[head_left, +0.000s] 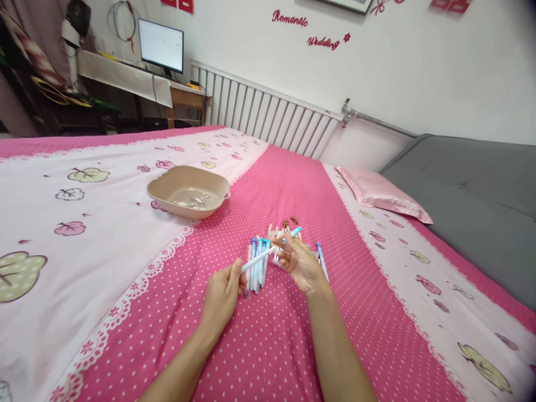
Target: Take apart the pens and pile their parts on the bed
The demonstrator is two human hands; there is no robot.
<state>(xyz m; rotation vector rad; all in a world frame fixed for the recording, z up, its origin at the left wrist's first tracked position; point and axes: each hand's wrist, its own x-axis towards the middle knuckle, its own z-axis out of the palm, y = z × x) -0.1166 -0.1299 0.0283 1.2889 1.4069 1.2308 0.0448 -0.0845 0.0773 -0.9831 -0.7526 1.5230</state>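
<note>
My left hand (pixel 224 290) pinches the near end of a pale blue pen (pixel 258 259) between thumb and fingers. The pen slants up to the right, towards my right hand (pixel 302 267), whose fingers are closed round its far part. A bright blue end (pixel 296 231) sticks out beyond those fingers; whether it is one piece with the barrel is hidden by them. Just behind my hands, a row of blue pens (pixel 260 273) lies on the bedspread. A darker blue pen (pixel 322 260) rests to the right of my right hand. Small brown pieces (pixel 294 221) lie beyond.
A beige basin (pixel 188 184) with small white pieces inside stands on the pink bedspread (pixel 288 173), left of the pens. A pink pillow (pixel 381 195) lies at the right by a grey headboard (pixel 469 195). Farther back are a white railing (pixel 268 106) and a desk with a monitor (pixel 161 46).
</note>
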